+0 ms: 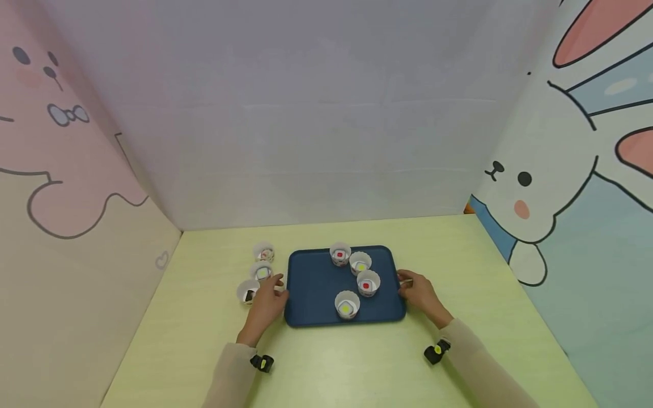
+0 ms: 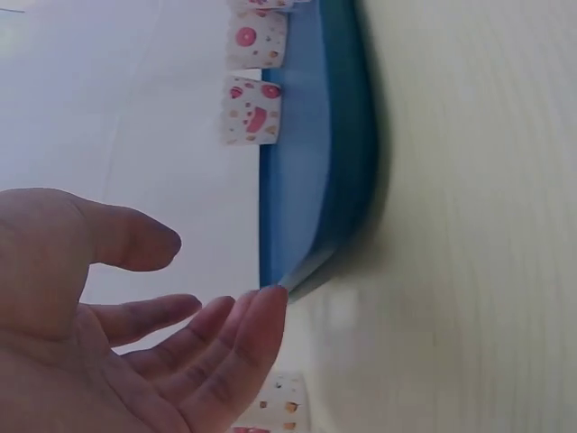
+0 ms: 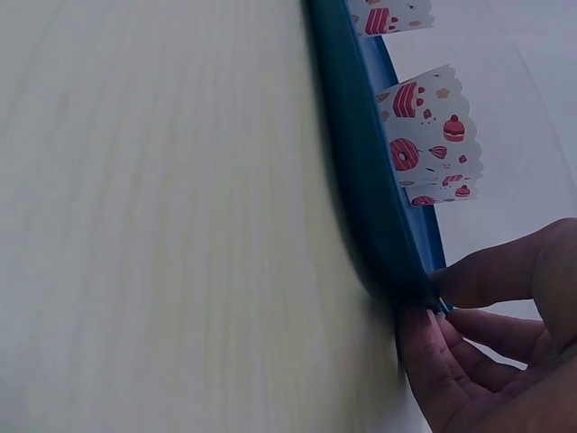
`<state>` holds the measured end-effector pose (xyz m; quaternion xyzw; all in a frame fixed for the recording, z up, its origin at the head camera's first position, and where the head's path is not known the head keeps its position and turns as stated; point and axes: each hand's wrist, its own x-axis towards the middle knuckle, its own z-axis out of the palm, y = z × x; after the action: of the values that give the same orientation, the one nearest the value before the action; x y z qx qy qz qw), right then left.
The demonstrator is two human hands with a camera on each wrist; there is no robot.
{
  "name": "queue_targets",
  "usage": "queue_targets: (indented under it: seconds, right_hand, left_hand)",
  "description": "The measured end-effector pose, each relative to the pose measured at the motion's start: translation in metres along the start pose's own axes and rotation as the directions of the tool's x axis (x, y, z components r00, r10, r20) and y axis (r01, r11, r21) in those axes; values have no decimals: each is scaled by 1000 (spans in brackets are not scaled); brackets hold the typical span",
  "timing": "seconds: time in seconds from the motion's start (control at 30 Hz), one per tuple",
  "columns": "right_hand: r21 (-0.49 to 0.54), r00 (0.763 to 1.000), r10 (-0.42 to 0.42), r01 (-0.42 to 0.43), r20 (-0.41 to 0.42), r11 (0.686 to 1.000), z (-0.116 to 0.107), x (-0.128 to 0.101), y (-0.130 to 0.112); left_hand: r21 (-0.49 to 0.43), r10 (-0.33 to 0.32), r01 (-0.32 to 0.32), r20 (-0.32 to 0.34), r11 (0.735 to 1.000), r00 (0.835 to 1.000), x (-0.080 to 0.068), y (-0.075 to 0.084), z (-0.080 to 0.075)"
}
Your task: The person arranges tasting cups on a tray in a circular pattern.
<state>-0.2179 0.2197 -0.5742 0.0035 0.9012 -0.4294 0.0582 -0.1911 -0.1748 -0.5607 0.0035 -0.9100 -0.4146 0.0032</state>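
Observation:
A blue rectangular tray (image 1: pixel 312 292) lies on the table with several paper cups on it, among them a cup with a red piece inside (image 1: pixel 368 283) and one with a yellow-green piece (image 1: pixel 347 305). My right hand (image 1: pixel 419 292) pinches the tray's right edge between thumb and fingers, as the right wrist view shows. At the left edge is my left hand (image 1: pixel 268 303), fingers loosely spread and thumb apart. Its fingertips (image 2: pixel 270 302) come close to the tray's rim; whether they touch, I cannot tell.
Left of the tray stand three more paper cups: a back one (image 1: pixel 263 252), a middle one (image 1: pixel 262 271) and a front one (image 1: pixel 247 292) with something black inside, partly behind my left hand. Cloth walls with cartoon animals (image 1: pixel 541 209) enclose the pale yellow table (image 1: pixel 352 368).

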Motion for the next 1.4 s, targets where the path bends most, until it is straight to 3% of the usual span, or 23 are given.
queue_targets:
  seconds: [0.33,0.47,0.73,0.9,1.2,1.4]
  right_hand:
    - [21,1000,6,-6,-4,1000,-1,0,0]
    - [32,1000,9,-9,-3,999,-2,1,2]
    - [63,998,-60,61,-14,996,-4,-4,0]
    - [55,1000,-17,17,1,998,-2,0,1]
    - [12,1000,-8,8,4,1000,0,1,2]
    - [29,1000,-1,1,8,1000,0,-1,1]
  left_hand:
    - [-37,151,-155,-99,987,984,-16,9,-33]
    - [-50,163,-170,-113,984,980,-18,7,-48]
    - [-159,106,-125,-122,979,987,-18,-14,-68]
    - [-217,74,-100,-124,971,990,-17,-29,-77]
    - [-188,-50,39,-57,981,997,-13,-54,-82]
    - [-238,-111,114,27,965,993,-9,-70,-76]
